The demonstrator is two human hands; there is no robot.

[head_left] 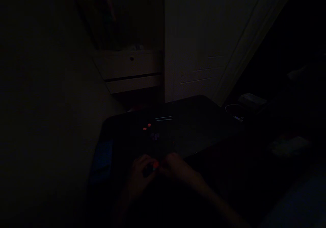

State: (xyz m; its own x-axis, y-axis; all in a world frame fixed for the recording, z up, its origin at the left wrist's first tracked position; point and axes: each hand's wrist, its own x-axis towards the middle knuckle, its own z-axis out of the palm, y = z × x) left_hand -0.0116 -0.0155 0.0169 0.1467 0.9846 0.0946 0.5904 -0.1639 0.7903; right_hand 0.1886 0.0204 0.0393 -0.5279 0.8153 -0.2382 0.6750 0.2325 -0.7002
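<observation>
The view is very dark. Near the front of the dark table [193, 122], my left hand [140, 172] is curled round a small object [155, 165] with a bright orange-red patch; its kind is too dim to tell. Close on its right, my right hand [174, 165] has its fingers pinched together at the object's side. Whatever those fingers hold is hidden. Beyond the hands lie two small orange-red pieces [147, 127], a cluster of dim purplish pieces [155, 136] and a tiny red speck [173, 141]. Two thin pale sticks [164, 118] rest farther back.
A dark blue flat item [102, 158] lies at the table's left edge. Behind the table are a drawer unit [132, 67] and a pale panelled door [198, 51]. To the right, a box-like object [252, 100] and a pale cable [233, 105] show faintly.
</observation>
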